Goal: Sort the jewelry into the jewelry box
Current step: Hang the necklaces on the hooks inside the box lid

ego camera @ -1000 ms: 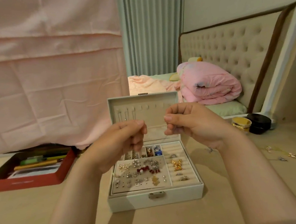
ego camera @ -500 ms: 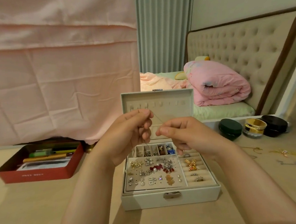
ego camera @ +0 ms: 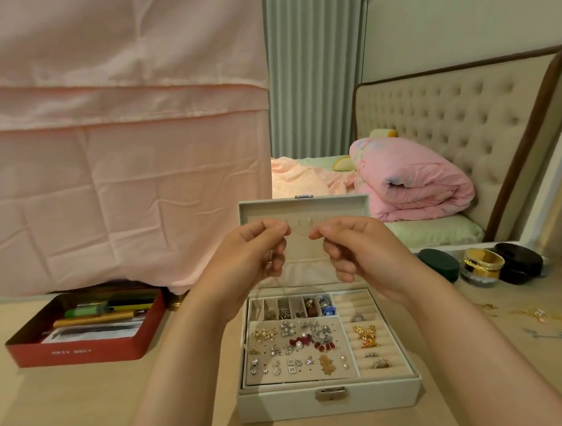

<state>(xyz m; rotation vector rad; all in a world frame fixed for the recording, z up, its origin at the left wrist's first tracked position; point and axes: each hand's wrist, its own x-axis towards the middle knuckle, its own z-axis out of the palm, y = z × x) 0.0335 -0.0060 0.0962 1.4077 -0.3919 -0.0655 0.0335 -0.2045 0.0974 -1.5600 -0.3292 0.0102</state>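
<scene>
**Step in hand.** The left hand (ego camera: 252,251) and right hand (ego camera: 351,244) are raised side by side, close together but apart, in front of the open lid (ego camera: 306,207) of the jewelry box (ego camera: 329,404). Each has thumb and forefinger pressed together in a pinch, the other fingers curled. What they pinch is too fine to make out. Going by the grip, it is judged to be a thin chain stretched between them at the height of the row of hooks (ego camera: 301,219) in the lid. This step is judged to be hanging a necklace.

**Next move.** It calls for looping the chain over one hook, then letting go one side at a time so it drops straight without knotting. More loose jewelry (ego camera: 546,320) lies on the bench (ego camera: 87,409) to the right, well apart from the box, so sorting is judged unfinished.

**Materials and shapes.**
- The box is square and pale, with a leather-like skin, a small metal clasp in front and a matte, velvety lining.
- The earring panel (ego camera: 292,348) is flat and perforated, and dotted with glittering studs, pearls and red stones.
- The ring rolls (ego camera: 366,310) are soft padded ridges holding gold and silver pieces.
- The narrow compartments (ego camera: 293,306) along the back hold small oddments.

**Also present.** There is a shallow red tin (ego camera: 83,353) at left and three round jars (ego camera: 483,265) at right.
</scene>
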